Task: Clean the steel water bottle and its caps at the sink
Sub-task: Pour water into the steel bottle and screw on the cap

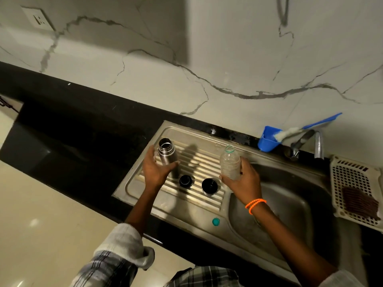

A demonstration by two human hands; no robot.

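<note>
Your left hand (154, 169) curls its fingers round the upright, uncapped steel bottle (167, 156) on the drainboard (145, 195); your right hand (244, 181) grips a plastic bottle (230, 162). Both caps (186, 180) sit between them, nearer your left.

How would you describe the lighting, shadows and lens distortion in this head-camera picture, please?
Head view: dim, warm light; a broad soft shadow falls on the marble wall, and the steel bottle casts a shadow on the ribbed drainboard. The black counter is nearly featureless. Wide-angle bending tilts the counter edge; focus is soft throughout.
</note>
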